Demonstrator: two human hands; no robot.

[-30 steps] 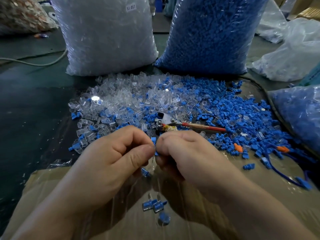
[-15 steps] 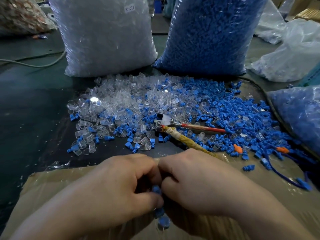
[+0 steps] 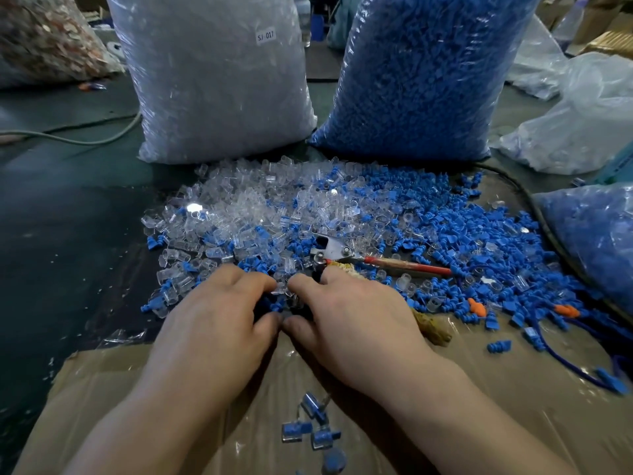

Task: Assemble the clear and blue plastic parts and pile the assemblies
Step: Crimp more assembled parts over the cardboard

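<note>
Pickup, it seems: your left hand (image 3: 219, 313) and right hand (image 3: 352, 313) curl over the parts (image 3: 274, 217). Grip: cannot tell. Next, pair clear with blue.

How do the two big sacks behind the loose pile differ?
The left sack holds clear parts; the right sack holds blue ones. The left sack carries a white label reading SJ 017; the right sack shows none. Both are see-through plastic, full and upright.

The lone head-worn camera looks forward and down from close above the left hand (image 3: 219, 323) and right hand (image 3: 352, 320).
</note>
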